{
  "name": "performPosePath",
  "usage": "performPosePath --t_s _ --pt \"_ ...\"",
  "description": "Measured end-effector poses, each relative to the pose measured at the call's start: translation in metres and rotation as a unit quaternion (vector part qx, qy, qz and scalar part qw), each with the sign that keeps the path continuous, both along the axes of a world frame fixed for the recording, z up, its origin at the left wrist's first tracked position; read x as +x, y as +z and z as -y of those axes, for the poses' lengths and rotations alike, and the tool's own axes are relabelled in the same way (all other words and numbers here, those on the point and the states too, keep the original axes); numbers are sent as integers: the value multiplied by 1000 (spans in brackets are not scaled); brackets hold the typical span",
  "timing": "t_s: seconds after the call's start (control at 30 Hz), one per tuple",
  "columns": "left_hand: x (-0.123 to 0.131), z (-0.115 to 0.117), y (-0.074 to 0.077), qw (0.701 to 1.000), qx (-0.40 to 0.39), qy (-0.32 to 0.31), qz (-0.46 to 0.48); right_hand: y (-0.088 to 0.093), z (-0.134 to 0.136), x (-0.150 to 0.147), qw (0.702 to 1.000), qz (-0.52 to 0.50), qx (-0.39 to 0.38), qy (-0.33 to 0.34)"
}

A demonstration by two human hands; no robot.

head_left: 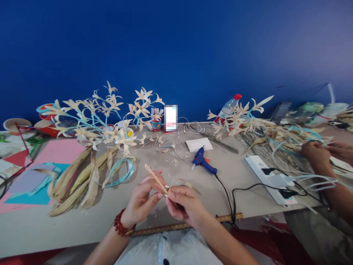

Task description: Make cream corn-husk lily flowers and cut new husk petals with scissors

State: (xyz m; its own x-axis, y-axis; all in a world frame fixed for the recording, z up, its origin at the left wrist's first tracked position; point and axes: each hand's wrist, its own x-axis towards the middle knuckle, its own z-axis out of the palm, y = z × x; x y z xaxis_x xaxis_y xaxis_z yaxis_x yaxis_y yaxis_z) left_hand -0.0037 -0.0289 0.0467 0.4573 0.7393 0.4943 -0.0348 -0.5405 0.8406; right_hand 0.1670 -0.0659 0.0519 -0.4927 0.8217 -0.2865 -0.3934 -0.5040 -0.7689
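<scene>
A narrow, pale strip of dried corn husk (154,177) slants up and to the left between my two hands, above the near part of the table. My left hand (145,198) is closed on it, thumb and fingers pinching its lower half. My right hand (187,206) pinches at the strip's lower end, its fingertips meeting those of the left. Something small and shiny shows at the right fingertips, too small to name. Just beyond, a blue glue gun (202,160) lies on its side. Left of my hands are dried corn husks (88,176) and a coil of light-blue ribbon (124,171).
Husk flowers on blue stems (110,105) stand at the back left, near a lit phone (170,117). A white power strip (271,180) with black cords lies right. At far right, a co-worker's hands (317,154) work over dry stalks. Coloured paper (33,184) lies left.
</scene>
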Motion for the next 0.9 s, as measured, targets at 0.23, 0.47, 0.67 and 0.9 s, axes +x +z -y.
performPosePath --t_s 0.23,0.47,0.67,0.9 --pt "1 -2 -13 998 -53 -6 44 -3 -1 9 982 -150 -59 98" --pt "4 2 -12 998 -49 23 42 3 6 4 938 208 268 -67" --pt "2 2 -8 1000 8 18 12 3 5 0 929 243 272 -57" --pt "0 0 -8 999 15 -3 33 -2 -1 2 999 -28 -18 36"
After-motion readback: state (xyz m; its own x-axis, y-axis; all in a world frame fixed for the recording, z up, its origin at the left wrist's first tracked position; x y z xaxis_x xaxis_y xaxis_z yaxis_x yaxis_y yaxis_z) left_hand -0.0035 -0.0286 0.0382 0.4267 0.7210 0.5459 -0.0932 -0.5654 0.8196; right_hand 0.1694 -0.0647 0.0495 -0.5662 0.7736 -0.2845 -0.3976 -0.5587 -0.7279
